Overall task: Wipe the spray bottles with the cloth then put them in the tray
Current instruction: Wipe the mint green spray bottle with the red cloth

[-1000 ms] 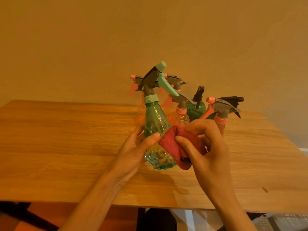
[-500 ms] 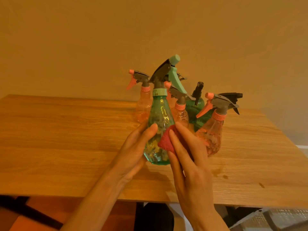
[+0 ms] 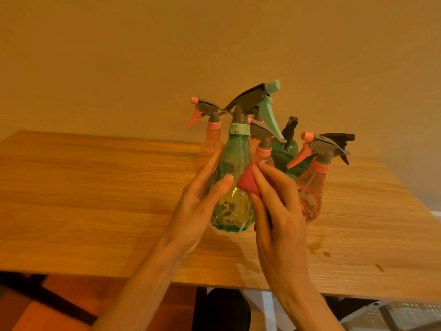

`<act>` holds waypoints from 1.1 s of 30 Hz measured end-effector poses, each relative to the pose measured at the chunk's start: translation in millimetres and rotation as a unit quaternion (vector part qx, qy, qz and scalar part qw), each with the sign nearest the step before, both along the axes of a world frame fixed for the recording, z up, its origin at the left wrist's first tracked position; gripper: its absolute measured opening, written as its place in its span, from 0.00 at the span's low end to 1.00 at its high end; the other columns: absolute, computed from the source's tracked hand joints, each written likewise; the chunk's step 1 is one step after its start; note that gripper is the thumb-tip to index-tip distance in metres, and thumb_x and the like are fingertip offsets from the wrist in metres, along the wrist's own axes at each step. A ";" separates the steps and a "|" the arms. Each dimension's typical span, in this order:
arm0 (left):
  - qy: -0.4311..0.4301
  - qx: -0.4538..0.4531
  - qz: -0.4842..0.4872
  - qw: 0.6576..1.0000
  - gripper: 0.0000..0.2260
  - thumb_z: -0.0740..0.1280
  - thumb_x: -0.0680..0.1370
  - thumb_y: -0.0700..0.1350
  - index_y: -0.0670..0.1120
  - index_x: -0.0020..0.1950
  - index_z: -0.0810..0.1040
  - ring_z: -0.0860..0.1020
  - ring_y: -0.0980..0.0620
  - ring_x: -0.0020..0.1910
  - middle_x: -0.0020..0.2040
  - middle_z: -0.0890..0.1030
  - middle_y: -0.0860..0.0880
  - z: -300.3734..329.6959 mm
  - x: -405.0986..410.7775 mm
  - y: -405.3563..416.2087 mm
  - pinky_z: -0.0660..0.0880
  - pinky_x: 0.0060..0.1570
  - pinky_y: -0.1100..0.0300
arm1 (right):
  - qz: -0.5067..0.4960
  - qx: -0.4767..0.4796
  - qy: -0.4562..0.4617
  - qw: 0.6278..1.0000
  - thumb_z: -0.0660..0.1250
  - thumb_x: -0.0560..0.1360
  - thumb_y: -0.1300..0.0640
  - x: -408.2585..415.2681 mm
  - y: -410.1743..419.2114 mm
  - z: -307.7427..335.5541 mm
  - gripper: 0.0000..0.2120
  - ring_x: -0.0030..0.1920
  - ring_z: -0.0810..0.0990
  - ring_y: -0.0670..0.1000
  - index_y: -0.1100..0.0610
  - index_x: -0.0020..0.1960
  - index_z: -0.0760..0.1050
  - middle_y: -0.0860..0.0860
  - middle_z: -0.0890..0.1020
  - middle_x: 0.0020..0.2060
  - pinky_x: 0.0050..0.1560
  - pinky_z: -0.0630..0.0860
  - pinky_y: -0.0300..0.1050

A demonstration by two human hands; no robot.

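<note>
Cloth higher on green bottle than before.

light: warm orange cast, dim-ish, even | shadows: soft, on surface just below green bottle | glare: faint glints on bottle plastic | blur: slight softness overall | distortion: wide-angle, surface edges bowed
</note>
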State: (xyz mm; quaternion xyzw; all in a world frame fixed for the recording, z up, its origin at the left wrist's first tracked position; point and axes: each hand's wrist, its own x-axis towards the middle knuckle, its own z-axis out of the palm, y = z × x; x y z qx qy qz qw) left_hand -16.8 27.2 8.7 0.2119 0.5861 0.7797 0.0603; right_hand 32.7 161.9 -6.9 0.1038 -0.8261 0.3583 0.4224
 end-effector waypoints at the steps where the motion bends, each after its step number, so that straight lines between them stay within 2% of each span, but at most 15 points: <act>1: 0.007 0.000 0.006 1.000 0.26 0.68 0.77 0.51 0.62 0.75 0.67 0.73 0.56 0.72 0.73 0.75 0.58 -2.0 -0.6 -0.3 0.75 0.67 0.53 | 0.001 0.002 -0.007 1.000 0.60 0.82 0.60 5.5 -0.2 -5.4 0.20 0.72 0.69 0.46 0.61 0.74 0.70 0.53 0.71 0.69 0.71 0.67 0.38; 5: 0.022 -0.002 0.018 1.000 0.25 0.66 0.77 0.48 0.64 0.73 0.67 0.74 0.62 0.70 0.70 0.75 0.66 -4.1 0.6 0.0 0.76 0.65 0.58 | 0.001 0.003 -0.014 1.000 0.59 0.82 0.60 5.0 1.0 -6.2 0.20 0.70 0.70 0.48 0.62 0.73 0.71 0.56 0.72 0.68 0.70 0.68 0.37; 10: 0.036 -0.012 0.004 0.999 0.25 0.64 0.77 0.47 0.64 0.72 0.66 0.73 0.67 0.68 0.65 0.76 0.72 1.0 6.7 2.5 0.76 0.63 0.63 | -0.004 -0.027 0.011 1.000 0.62 0.82 0.65 -24.3 -0.4 25.8 0.18 0.69 0.71 0.50 0.65 0.71 0.72 0.60 0.73 0.66 0.70 0.69 0.38; 16: 0.024 0.007 0.007 1.000 0.24 0.67 0.78 0.49 0.62 0.74 0.68 0.73 0.56 0.72 0.72 0.75 0.60 -0.9 1.4 -0.7 0.73 0.69 0.55 | 0.025 0.017 0.001 1.000 0.59 0.83 0.59 -0.7 -1.5 6.5 0.19 0.72 0.69 0.49 0.62 0.73 0.71 0.55 0.70 0.70 0.72 0.68 0.42; 19: 0.014 0.015 0.005 1.000 0.24 0.64 0.78 0.46 0.61 0.73 0.68 0.74 0.56 0.71 0.71 0.77 0.59 -3.0 0.6 -0.1 0.73 0.69 0.55 | 0.025 0.014 -0.007 1.000 0.59 0.83 0.58 3.5 -1.5 0.1 0.19 0.71 0.70 0.49 0.61 0.73 0.71 0.55 0.72 0.69 0.71 0.69 0.42; 21: 0.008 0.014 -0.005 1.000 0.24 0.66 0.79 0.47 0.62 0.73 0.68 0.74 0.56 0.71 0.70 0.77 0.61 -4.1 2.0 1.0 0.74 0.68 0.56 | 0.019 0.007 0.002 1.000 0.60 0.83 0.60 -9.9 -0.9 8.7 0.19 0.71 0.71 0.50 0.62 0.72 0.72 0.56 0.72 0.68 0.71 0.69 0.43; 23: 0.005 0.011 -0.007 1.000 0.24 0.66 0.79 0.49 0.62 0.73 0.68 0.73 0.58 0.72 0.71 0.76 0.62 -4.7 3.3 1.5 0.73 0.69 0.55 | 0.015 -0.008 0.006 1.000 0.61 0.83 0.63 -26.2 -0.5 21.2 0.18 0.69 0.72 0.53 0.64 0.72 0.72 0.57 0.73 0.67 0.70 0.71 0.49; 26: -0.005 0.018 -0.005 1.000 0.20 0.64 0.82 0.47 0.63 0.73 0.69 0.72 0.56 0.73 0.73 0.74 0.59 -4.1 2.9 0.2 0.72 0.71 0.51 | 0.019 -0.003 0.008 1.000 0.61 0.83 0.63 -34.7 -0.7 27.3 0.17 0.68 0.73 0.55 0.65 0.71 0.73 0.59 0.74 0.66 0.66 0.73 0.54; 28: -0.013 0.024 -0.005 1.000 0.21 0.64 0.82 0.46 0.62 0.74 0.69 0.72 0.53 0.74 0.75 0.74 0.55 -3.2 1.3 -1.6 0.73 0.71 0.49 | 0.027 0.017 0.004 0.999 0.60 0.83 0.61 -25.6 0.4 20.0 0.18 0.69 0.73 0.54 0.64 0.71 0.73 0.58 0.73 0.67 0.68 0.73 0.52; 33: -0.024 0.034 -0.006 0.999 0.22 0.64 0.80 0.47 0.61 0.73 0.70 0.74 0.50 0.72 0.74 0.75 0.53 -3.9 -1.6 -5.2 0.74 0.68 0.54 | 0.040 0.034 -0.034 0.998 0.58 0.83 0.57 16.4 3.8 -12.8 0.20 0.72 0.70 0.48 0.61 0.73 0.71 0.56 0.72 0.69 0.71 0.69 0.42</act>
